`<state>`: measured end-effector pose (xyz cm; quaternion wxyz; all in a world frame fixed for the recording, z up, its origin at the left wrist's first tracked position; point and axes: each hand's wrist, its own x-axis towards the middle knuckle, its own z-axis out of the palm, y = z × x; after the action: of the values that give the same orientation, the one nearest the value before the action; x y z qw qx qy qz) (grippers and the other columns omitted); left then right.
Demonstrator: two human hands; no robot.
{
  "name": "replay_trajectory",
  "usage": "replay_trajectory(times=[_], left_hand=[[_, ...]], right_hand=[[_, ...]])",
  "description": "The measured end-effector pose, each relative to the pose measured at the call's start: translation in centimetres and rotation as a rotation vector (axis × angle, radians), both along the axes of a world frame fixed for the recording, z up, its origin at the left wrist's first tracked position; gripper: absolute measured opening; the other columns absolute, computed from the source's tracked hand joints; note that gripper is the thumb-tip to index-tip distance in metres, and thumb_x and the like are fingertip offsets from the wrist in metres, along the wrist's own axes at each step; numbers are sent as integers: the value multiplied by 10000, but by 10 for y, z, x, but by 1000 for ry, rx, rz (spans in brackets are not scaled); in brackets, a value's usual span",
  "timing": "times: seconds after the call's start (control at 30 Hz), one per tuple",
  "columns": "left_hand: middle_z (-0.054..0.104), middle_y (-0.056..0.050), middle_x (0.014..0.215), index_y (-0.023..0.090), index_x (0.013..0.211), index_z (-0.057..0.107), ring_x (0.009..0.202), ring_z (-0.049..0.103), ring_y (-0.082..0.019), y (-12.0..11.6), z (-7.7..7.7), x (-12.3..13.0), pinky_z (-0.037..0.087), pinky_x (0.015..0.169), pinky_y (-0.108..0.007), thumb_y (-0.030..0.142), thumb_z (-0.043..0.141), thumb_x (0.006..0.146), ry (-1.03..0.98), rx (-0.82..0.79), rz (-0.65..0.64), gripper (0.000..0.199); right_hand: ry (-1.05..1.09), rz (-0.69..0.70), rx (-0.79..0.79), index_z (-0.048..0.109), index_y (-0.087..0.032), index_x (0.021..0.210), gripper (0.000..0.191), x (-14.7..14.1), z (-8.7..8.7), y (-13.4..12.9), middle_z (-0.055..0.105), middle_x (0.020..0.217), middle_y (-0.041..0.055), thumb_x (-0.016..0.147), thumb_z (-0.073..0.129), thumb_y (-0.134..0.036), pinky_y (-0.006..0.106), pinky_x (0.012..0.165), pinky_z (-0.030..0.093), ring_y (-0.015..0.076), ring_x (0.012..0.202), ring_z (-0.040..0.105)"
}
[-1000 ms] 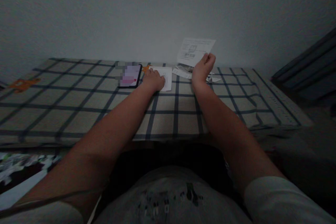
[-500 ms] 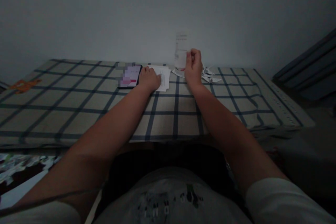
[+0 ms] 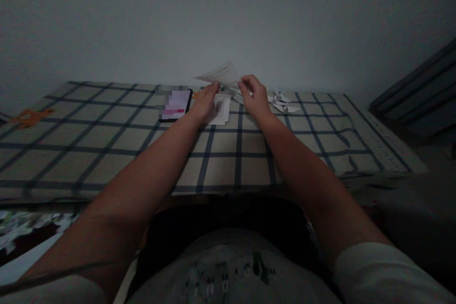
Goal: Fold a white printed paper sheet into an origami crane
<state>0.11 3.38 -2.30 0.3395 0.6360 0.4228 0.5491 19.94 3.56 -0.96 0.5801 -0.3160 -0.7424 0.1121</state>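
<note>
A thin printed sheet of paper (image 3: 223,73) is held up, tilted, above the far part of the table. Its right corner is pinched between the thumb and fingers of my right hand (image 3: 257,97). My left hand (image 3: 205,100) has its fingers together at the sheet's lower edge and seems to grip it there. Below and beside my left hand lies a small pile of printed papers (image 3: 223,110), partly covered by that hand. A phone (image 3: 175,104) with a lit screen, partly blurred out, lies just left of my left hand.
Crumpled paper scraps (image 3: 283,103) lie right of my right hand. A checked tablecloth (image 3: 221,161) covers the table, which stands against a grey wall (image 3: 228,14). An orange item (image 3: 32,116) is at the far left. Paper litter (image 3: 28,223) shows below the table's left edge.
My right hand has lowered and moved slightly left, tipping the sheet from upright to slanting leftward. My left hand has lifted from the paper pile and turned toward the sheet's lower edge.
</note>
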Motion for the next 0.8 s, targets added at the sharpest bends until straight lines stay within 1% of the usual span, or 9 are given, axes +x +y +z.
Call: replay_trajectory(times=[0.07,0.17,0.23,0.3,0.4,0.5,0.6,0.7,0.8], left_hand=[[732,-179,1359,209,1273,716,1307,674,-367,-5,9,2,501,1135,-548,874,360,932,-280,-167,-148,827],[757,-175,1285,225,1306,693,1261,706,-351,-13,21,2,584,1022,-499,903,368,919,-553,-285,-218,846],[761,-155,1275,224,1331,673,1242,724,-315,-13,25,0,618,963,-436,749,471,994,-644,-338,-180,656],[782,-131,1217,196,1305,670,1160,758,-271,-9,25,-1,646,880,-352,474,578,1029,-695,-432,-92,402],[807,-103,1100,161,1220,681,1021,788,-223,-3,21,0,659,773,-277,278,582,1020,-750,-489,33,252],[815,-89,1131,170,1185,689,1090,786,-227,0,18,2,673,838,-299,240,575,1019,-742,-422,44,213],[797,-111,1260,173,1210,687,1256,740,-281,3,14,2,648,1021,-409,233,588,999,-712,-324,-5,240],[774,-146,1322,172,1240,668,1346,688,-342,8,8,0,589,1124,-520,297,659,959,-658,-307,-33,308],[770,-162,1325,177,1212,675,1400,644,-380,10,5,-2,561,1152,-568,368,702,929,-630,-287,-58,342]], right_hand=[[-59,51,13,667,-223,992,500,-1,1,-4,735,986,79,992,513,-699,431,961,583,229,970,707],[-114,108,11,679,-223,956,330,0,-1,-4,770,1046,95,967,580,-538,436,971,562,248,1018,724],[-163,138,5,665,-225,897,220,1,-2,-3,779,1068,97,938,591,-428,439,1009,543,256,1067,726],[-221,147,-15,665,-218,886,160,3,-3,-1,781,1074,103,908,594,-361,447,1044,526,264,1092,721],[-307,113,-81,696,-183,1066,246,4,-4,-2,766,1178,129,864,642,-313,457,1075,510,280,1144,702],[-393,65,-118,653,-173,1318,511,2,1,-10,703,1377,149,834,738,-311,478,1135,463,303,1271,649],[-481,-18,-124,649,-228,1397,598,-1,10,-24,688,1416,139,847,822,-391,538,1164,390,339,1322,612],[-551,-32,-122,739,-243,1267,423,-4,17,-35,705,1387,120,889,818,-416,533,1171,338,333,1347,587],[-588,-25,-137,801,-241,1078,258,-5,19,-38,754,1281,94,924,790,-448,520,1155,316,316,1288,606]])
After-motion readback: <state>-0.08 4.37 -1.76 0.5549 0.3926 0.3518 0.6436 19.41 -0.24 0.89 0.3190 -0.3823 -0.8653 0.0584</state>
